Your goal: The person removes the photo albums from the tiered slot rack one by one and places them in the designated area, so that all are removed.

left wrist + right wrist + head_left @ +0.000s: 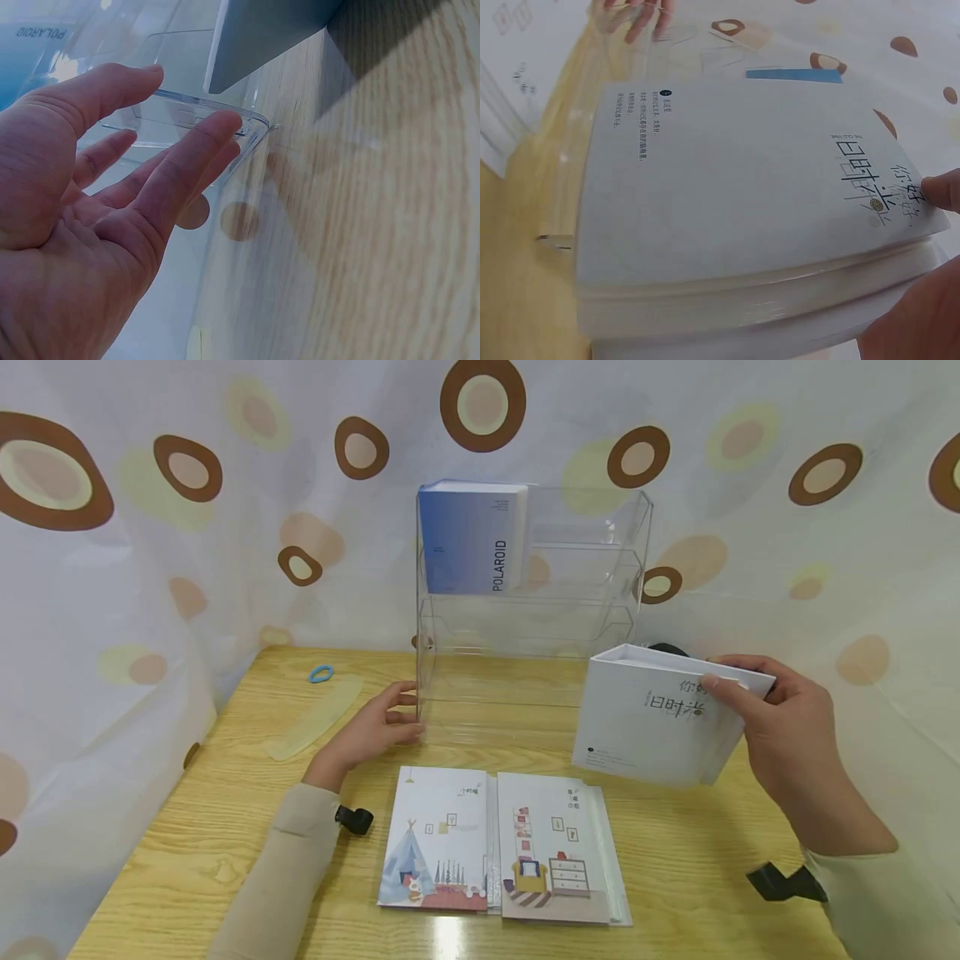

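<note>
In the head view my right hand (795, 743) grips a thick white photo album (637, 718) by its right edge, thumb on the front cover and fingers behind. Dark Chinese lettering marks that cover, seen closer as the album (727, 180) fills the right wrist view. The album is held up in front of the right side of a clear acrylic display rack (502, 710). My left hand (375, 727) is at the rack's lower left side, fingers extended. The left wrist view shows the fingertips right at the rack's clear edge (202, 101).
A blue and white POLAROID album (465, 543) stands in the rack's top tier, at the left. Two illustrated albums, one with a tent (435, 852) and one with a dresser (555, 860), lie side by side in front. A blue ring (321, 673) lies at the back left.
</note>
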The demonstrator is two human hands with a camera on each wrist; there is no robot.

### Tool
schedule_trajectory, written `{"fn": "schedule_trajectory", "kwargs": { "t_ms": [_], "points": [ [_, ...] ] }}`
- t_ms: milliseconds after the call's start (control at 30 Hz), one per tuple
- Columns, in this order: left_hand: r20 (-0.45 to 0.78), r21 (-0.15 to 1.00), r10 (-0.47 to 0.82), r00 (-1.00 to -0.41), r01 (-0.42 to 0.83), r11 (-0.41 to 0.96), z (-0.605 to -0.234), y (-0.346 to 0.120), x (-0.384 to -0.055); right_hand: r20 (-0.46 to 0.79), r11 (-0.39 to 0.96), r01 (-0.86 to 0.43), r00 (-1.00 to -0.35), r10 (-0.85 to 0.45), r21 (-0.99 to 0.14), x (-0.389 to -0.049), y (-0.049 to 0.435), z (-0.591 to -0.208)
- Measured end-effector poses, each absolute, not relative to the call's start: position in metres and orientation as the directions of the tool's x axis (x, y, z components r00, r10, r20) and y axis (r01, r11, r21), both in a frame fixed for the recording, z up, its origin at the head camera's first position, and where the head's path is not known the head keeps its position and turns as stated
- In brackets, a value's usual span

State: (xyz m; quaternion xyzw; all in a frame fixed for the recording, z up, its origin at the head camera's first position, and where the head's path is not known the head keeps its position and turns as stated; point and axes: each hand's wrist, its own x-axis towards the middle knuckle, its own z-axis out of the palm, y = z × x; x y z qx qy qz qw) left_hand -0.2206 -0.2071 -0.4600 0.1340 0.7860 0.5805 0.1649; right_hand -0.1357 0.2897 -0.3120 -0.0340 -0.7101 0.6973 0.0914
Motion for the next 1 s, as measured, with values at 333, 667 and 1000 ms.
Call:
{"fn": "schedule_trajectory", "kwargs": {
  "t_ms": [333,667,1000],
  "points": [
    [-0.107,0.959,0.401,-0.91,0.012,0.282,-0.461,-0.208,-0.222,0.005,0.037,0.004,-0.976,0.219,-0.999,-0.095,0.318,-0.347],
    [-0.112,0.958,0.401,-0.909,0.009,0.286,-0.459,-0.207,-0.222,-0.051,0.094,0.077,-0.967,0.251,-0.993,-0.064,0.341,-0.365],
    [-0.107,0.959,0.408,-0.907,0.014,0.283,-0.459,-0.208,-0.221,-0.169,0.332,0.221,-0.969,0.18,-0.917,-0.053,0.35,-0.369]
  ]
}}
